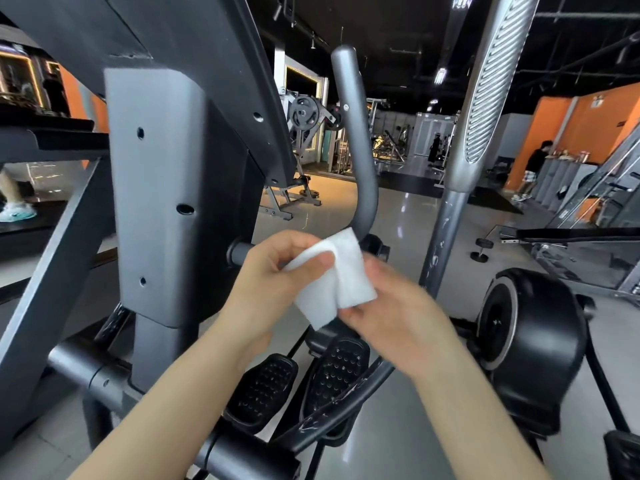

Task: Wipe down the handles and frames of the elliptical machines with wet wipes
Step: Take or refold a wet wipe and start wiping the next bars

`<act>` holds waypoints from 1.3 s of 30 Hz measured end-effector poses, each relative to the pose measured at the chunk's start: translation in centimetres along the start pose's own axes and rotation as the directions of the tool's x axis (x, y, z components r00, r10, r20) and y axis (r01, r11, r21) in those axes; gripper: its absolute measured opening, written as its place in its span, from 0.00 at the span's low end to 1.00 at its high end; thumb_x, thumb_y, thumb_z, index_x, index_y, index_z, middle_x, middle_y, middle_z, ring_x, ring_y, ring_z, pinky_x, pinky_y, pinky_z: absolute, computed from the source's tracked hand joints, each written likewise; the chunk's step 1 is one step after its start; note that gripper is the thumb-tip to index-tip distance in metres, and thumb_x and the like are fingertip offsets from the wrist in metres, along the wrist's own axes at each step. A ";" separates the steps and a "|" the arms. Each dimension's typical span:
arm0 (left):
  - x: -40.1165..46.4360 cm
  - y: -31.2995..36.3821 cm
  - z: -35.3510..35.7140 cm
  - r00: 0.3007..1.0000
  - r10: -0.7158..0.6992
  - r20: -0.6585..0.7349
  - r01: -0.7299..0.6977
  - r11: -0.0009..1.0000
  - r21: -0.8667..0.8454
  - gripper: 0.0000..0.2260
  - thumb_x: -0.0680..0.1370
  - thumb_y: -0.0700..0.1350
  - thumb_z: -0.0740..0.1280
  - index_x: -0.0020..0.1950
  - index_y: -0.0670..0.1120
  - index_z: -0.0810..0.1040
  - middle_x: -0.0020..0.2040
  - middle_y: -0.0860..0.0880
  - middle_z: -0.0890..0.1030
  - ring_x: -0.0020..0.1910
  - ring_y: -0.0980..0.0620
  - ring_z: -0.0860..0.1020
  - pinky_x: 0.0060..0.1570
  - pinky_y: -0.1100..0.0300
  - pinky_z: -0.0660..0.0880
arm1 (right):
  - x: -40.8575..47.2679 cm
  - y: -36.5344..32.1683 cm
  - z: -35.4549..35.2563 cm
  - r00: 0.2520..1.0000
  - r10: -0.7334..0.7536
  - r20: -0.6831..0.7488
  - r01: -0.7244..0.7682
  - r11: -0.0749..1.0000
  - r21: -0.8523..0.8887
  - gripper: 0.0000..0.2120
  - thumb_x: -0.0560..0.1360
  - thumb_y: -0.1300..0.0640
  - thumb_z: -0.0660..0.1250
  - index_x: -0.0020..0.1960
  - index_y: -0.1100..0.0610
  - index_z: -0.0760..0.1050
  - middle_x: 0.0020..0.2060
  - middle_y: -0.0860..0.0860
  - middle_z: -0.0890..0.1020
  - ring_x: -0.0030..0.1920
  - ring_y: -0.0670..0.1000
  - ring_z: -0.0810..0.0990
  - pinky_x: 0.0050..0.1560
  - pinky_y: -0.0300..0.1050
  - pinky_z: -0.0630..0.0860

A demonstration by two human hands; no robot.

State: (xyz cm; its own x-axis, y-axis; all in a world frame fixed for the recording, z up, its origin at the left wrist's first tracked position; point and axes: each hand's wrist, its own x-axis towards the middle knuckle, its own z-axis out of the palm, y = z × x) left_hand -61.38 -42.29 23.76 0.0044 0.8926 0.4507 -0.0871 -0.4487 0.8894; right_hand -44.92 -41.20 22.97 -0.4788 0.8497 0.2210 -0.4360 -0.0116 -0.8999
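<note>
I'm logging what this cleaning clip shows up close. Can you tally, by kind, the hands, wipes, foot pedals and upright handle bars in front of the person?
Hands: 2, left hand and right hand
White wipe: 1
Black foot pedals: 2
Upright handle bars: 2
Total: 7
</note>
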 end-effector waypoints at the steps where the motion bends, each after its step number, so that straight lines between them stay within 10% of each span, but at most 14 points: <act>1: 0.0 0.0 0.1 0.998 0.033 -0.051 -0.033 0.999 -0.001 0.02 0.74 0.41 0.70 0.43 0.46 0.79 0.35 0.56 0.81 0.35 0.60 0.77 0.34 0.69 0.72 | 0.1 0.9 0.5 1.000 0.018 0.000 -0.018 0.998 0.057 0.25 0.61 0.51 0.81 0.56 0.56 0.83 0.52 0.55 0.82 0.53 0.53 0.81 0.56 0.48 0.78; 6: 0.3 1.1 0.2 0.978 0.155 -0.138 -0.152 0.988 0.034 0.04 0.71 0.46 0.72 0.43 0.47 0.79 0.36 0.56 0.80 0.36 0.60 0.77 0.38 0.67 0.74 | 2.1 0.2 2.9 0.931 -0.215 -0.295 0.229 0.973 0.016 0.12 0.71 0.57 0.73 0.53 0.58 0.82 0.50 0.57 0.82 0.51 0.54 0.81 0.50 0.46 0.78; 8: 0.7 1.5 -1.1 0.933 0.333 -0.135 -0.274 0.902 0.335 0.06 0.74 0.46 0.74 0.48 0.49 0.80 0.41 0.57 0.80 0.43 0.58 0.79 0.43 0.61 0.77 | 3.3 -1.3 3.1 0.924 -0.209 -0.319 0.232 0.972 0.035 0.17 0.72 0.55 0.71 0.59 0.59 0.79 0.55 0.58 0.83 0.53 0.56 0.82 0.48 0.48 0.81; 10: 1.6 2.3 -3.5 0.750 0.661 -0.024 -0.407 0.490 0.771 0.07 0.77 0.46 0.71 0.53 0.46 0.81 0.50 0.53 0.80 0.50 0.53 0.78 0.48 0.57 0.75 | 5.1 -3.6 3.0 0.889 -0.227 -0.398 0.229 0.972 -0.045 0.18 0.73 0.55 0.69 0.62 0.59 0.77 0.58 0.58 0.82 0.55 0.56 0.82 0.47 0.49 0.81; 13: 4.8 3.5 -8.0 0.482 0.808 0.339 -0.368 -0.165 0.915 0.10 0.79 0.45 0.67 0.56 0.41 0.82 0.57 0.42 0.81 0.61 0.41 0.76 0.61 0.46 0.69 | 9.1 -9.1 2.9 0.750 -0.460 -0.475 0.356 0.887 -0.296 0.12 0.79 0.61 0.66 0.62 0.58 0.76 0.55 0.53 0.81 0.56 0.54 0.81 0.47 0.46 0.81; 15: 7.4 3.3 -10.2 0.503 0.750 0.430 -0.321 -0.299 0.898 0.14 0.79 0.47 0.65 0.63 0.43 0.80 0.66 0.40 0.77 0.70 0.40 0.70 0.69 0.39 0.61 | 11.9 -12.9 3.9 0.491 -0.814 -0.309 0.450 0.542 -0.710 0.13 0.79 0.64 0.63 0.61 0.57 0.76 0.51 0.47 0.80 0.54 0.45 0.79 0.52 0.38 0.77; 17: 9.1 2.3 -10.8 0.560 0.699 0.445 -0.300 -0.330 0.895 0.19 0.80 0.50 0.63 0.69 0.46 0.75 0.73 0.41 0.70 0.74 0.40 0.64 0.72 0.35 0.55 | 14.9 -15.7 4.4 0.296 -0.928 0.227 0.314 -0.129 -0.940 0.16 0.77 0.68 0.61 0.61 0.59 0.78 0.51 0.46 0.80 0.52 0.43 0.77 0.59 0.35 0.73; 19: 9.7 1.4 -11.0 0.595 0.664 0.452 -0.276 -0.360 0.891 0.22 0.80 0.52 0.62 0.74 0.49 0.69 0.76 0.43 0.64 0.76 0.41 0.61 0.73 0.35 0.54 | 18.6 -17.2 3.3 0.417 -0.669 0.615 0.118 -0.631 -0.767 0.16 0.74 0.73 0.62 0.56 0.60 0.79 0.49 0.55 0.82 0.54 0.56 0.77 0.61 0.52 0.74; 21: 10.0 1.1 -11.3 0.587 0.678 0.443 -0.272 -0.350 0.896 0.24 0.80 0.53 0.60 0.75 0.49 0.67 0.78 0.45 0.61 0.76 0.41 0.60 0.74 0.38 0.53 | 20.9 -18.0 1.0 0.605 -0.431 0.669 0.081 -0.803 -0.591 0.15 0.75 0.71 0.57 0.51 0.58 0.78 0.47 0.59 0.78 0.52 0.57 0.75 0.60 0.53 0.72; 24: 10.1 1.1 -11.3 0.559 0.705 0.437 -0.293 -0.325 0.899 0.23 0.80 0.53 0.60 0.74 0.49 0.69 0.77 0.45 0.62 0.76 0.41 0.61 0.73 0.38 0.54 | 20.5 -17.3 -2.3 0.680 -0.279 0.678 0.112 -0.875 -0.471 0.22 0.76 0.64 0.46 0.62 0.58 0.73 0.61 0.56 0.75 0.63 0.55 0.74 0.65 0.44 0.66; 28: 10.2 1.0 -11.2 0.559 0.696 0.452 -0.289 -0.347 0.892 0.21 0.81 0.53 0.58 0.73 0.48 0.71 0.76 0.44 0.64 0.75 0.41 0.62 0.72 0.36 0.56 | 19.0 -13.2 -5.7 0.613 -0.138 0.778 0.312 -0.863 -0.398 0.14 0.74 0.66 0.57 0.54 0.62 0.77 0.56 0.57 0.80 0.62 0.54 0.71 0.73 0.42 0.54; 34: 9.5 0.3 -11.3 0.603 0.663 0.444 -0.249 -0.372 0.894 0.21 0.82 0.53 0.56 0.73 0.48 0.72 0.76 0.43 0.64 0.75 0.42 0.63 0.72 0.36 0.56 | 14.7 -5.2 -10.8 0.779 -0.254 0.573 0.294 -0.660 -0.691 0.12 0.71 0.65 0.62 0.52 0.55 0.74 0.53 0.52 0.79 0.58 0.49 0.75 0.68 0.34 0.57; 37: 9.2 0.1 -11.1 0.627 0.660 0.413 -0.212 -0.366 0.906 0.21 0.83 0.53 0.55 0.73 0.47 0.72 0.76 0.43 0.65 0.75 0.42 0.63 0.73 0.37 0.55 | 13.0 -5.5 -8.4 0.847 -0.255 0.467 0.250 -0.584 -0.772 0.12 0.63 0.69 0.67 0.45 0.58 0.80 0.44 0.52 0.81 0.46 0.46 0.79 0.49 0.28 0.64; 39: 9.2 0.0 -11.1 0.633 0.657 0.408 -0.206 -0.366 0.908 0.22 0.83 0.53 0.55 0.73 0.47 0.72 0.76 0.43 0.65 0.75 0.42 0.63 0.73 0.37 0.54 | 13.6 -8.1 -5.7 0.811 -0.305 0.499 0.227 -0.622 -0.749 0.15 0.73 0.64 0.57 0.52 0.62 0.80 0.52 0.56 0.81 0.55 0.49 0.77 0.56 0.30 0.68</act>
State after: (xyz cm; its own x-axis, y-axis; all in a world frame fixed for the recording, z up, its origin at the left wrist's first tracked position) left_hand -72.35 -33.60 27.05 0.3522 0.2528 0.9011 0.9353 -0.0586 -0.3491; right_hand -43.57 -26.55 31.18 -0.6360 0.4296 0.6411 0.7333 0.5951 0.3287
